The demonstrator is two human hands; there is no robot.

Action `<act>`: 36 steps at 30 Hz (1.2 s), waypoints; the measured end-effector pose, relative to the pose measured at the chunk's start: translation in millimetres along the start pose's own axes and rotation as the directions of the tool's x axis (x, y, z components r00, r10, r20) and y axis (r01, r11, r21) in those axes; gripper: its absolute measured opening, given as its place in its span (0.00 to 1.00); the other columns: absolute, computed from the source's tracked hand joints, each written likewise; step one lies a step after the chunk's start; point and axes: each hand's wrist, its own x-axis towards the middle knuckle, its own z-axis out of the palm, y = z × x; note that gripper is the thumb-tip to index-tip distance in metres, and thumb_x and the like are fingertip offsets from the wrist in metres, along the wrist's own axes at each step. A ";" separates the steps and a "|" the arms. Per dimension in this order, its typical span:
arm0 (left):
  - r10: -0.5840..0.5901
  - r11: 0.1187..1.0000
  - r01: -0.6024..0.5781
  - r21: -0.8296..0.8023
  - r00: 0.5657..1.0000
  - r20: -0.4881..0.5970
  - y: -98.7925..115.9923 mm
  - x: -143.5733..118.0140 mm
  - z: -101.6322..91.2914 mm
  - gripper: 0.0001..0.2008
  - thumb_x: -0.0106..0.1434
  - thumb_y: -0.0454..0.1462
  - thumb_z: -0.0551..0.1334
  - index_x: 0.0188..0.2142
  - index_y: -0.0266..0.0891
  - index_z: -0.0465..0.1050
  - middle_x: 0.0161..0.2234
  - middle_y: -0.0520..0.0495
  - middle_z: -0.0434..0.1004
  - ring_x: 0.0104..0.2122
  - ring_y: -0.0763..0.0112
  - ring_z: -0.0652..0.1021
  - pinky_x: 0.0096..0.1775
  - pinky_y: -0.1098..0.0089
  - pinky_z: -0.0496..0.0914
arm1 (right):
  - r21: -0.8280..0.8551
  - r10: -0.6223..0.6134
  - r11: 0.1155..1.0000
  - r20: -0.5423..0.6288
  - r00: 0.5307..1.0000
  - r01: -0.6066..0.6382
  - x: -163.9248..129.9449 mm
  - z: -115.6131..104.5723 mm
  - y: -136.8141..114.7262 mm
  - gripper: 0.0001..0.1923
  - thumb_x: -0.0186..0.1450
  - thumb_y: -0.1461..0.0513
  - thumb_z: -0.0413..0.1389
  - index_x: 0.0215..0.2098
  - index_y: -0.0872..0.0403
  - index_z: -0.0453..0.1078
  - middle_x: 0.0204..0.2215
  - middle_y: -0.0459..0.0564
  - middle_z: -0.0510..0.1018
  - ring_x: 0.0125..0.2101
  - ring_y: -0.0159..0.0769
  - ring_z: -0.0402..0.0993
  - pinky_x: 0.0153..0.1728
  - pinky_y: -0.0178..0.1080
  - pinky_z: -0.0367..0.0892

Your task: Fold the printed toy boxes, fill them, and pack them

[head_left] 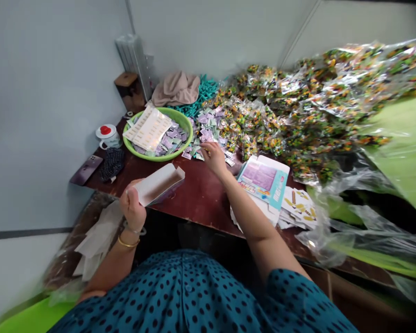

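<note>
Two-handed, gripping one open box (155,187) in the left hand (133,203) over the front edge of the bench (201,199), clasping its left end with bent fingers. Reaching with the right hand (214,158) to the small sachets (208,134) beside the green basin (159,158), curling those fingers; unable to tell whether pinching a sachet. Working with a printed carton (259,178) just right of the right forearm (244,203) and clear bags of coloured pieces (263,115) heaped behind.
</note>
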 end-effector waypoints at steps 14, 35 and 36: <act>0.023 0.977 -0.038 0.212 0.997 0.072 -12.4 6.8 -3.7 0.30 0.75 0.56 0.47 0.40 0.39 0.79 0.37 0.42 0.82 0.37 0.63 0.80 0.40 0.66 0.73 | 0.235 0.493 0.856 -0.104 0.864 -0.461 -0.7 24.1 110.7 0.20 0.67 0.52 0.55 0.53 0.55 0.69 0.44 0.60 0.78 0.44 0.48 0.76 0.46 0.52 0.72; -0.375 0.826 0.553 0.109 0.394 0.839 -23.3 -60.2 110.3 0.21 0.62 0.53 0.69 0.35 0.36 0.75 0.21 0.52 0.73 0.20 0.71 0.73 0.26 0.70 0.70 | 0.814 0.504 0.500 0.002 0.864 -0.294 -145.9 -13.9 -77.8 0.18 0.60 0.45 0.66 0.39 0.45 0.70 0.37 0.39 0.81 0.35 0.36 0.75 0.40 0.41 0.74; -0.388 0.830 0.535 0.161 0.344 0.855 -25.3 -56.0 116.0 0.22 0.60 0.54 0.69 0.34 0.36 0.75 0.21 0.51 0.74 0.20 0.70 0.73 0.26 0.70 0.69 | 0.769 0.491 0.566 -0.027 0.871 -0.295 -149.5 -30.3 -69.5 0.17 0.61 0.45 0.65 0.40 0.45 0.71 0.36 0.40 0.81 0.34 0.36 0.75 0.39 0.41 0.74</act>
